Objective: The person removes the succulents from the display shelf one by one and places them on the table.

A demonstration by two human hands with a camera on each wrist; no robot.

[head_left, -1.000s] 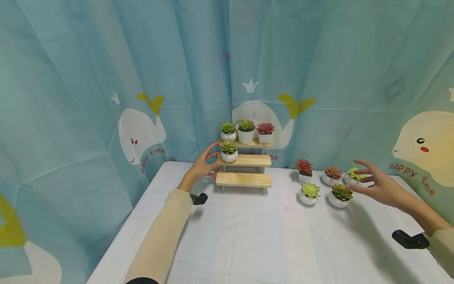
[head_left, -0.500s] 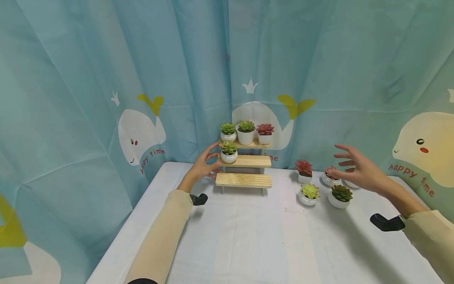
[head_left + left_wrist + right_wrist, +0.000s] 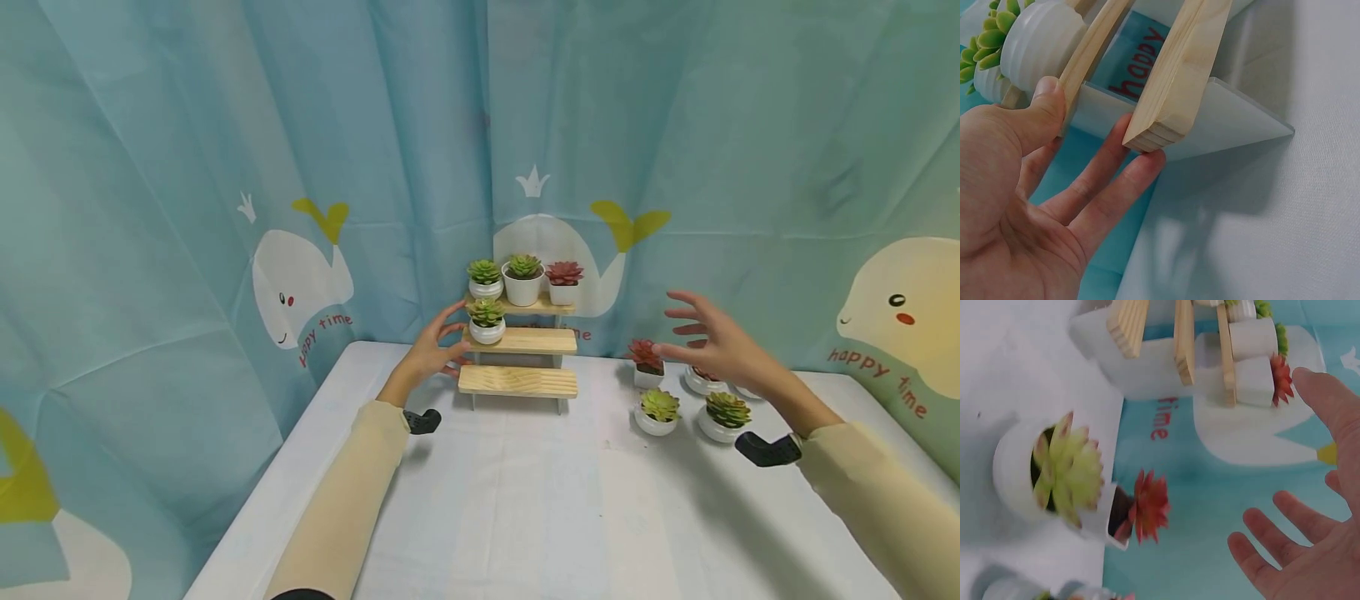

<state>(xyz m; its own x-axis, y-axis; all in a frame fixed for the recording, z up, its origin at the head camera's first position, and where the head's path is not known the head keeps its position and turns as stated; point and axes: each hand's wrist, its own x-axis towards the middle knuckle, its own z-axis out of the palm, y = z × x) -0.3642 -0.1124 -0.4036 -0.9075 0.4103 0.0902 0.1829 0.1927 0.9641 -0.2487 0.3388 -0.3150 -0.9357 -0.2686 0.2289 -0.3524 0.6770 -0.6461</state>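
In the head view my left hand [image 3: 431,350] is at the left end of a three-tier wooden stand [image 3: 517,381]. In the left wrist view its thumb and a partly hidden finger hold the middle plank [image 3: 1094,47], and two other fingertips touch the lower plank [image 3: 1175,87]. My right hand [image 3: 720,337] hovers with spread fingers, holding nothing, near a red succulent [image 3: 647,358] in a square white pot. A green succulent [image 3: 487,321] sits at the middle tier's left. On the top tier stand two green succulents [image 3: 523,279] and a red succulent [image 3: 564,282].
Near the right hand, a light green succulent [image 3: 657,412] and a dark green succulent [image 3: 724,417] stand on the white-covered table [image 3: 525,500]. Behind them, a reddish succulent [image 3: 703,381] and another white pot are partly hidden by the hand. A whale-printed curtain [image 3: 420,125] hangs behind.
My right hand has moved left, away from the pots at the far right, up towards the red succulent, with nothing in it. My left hand has stayed at the stand.
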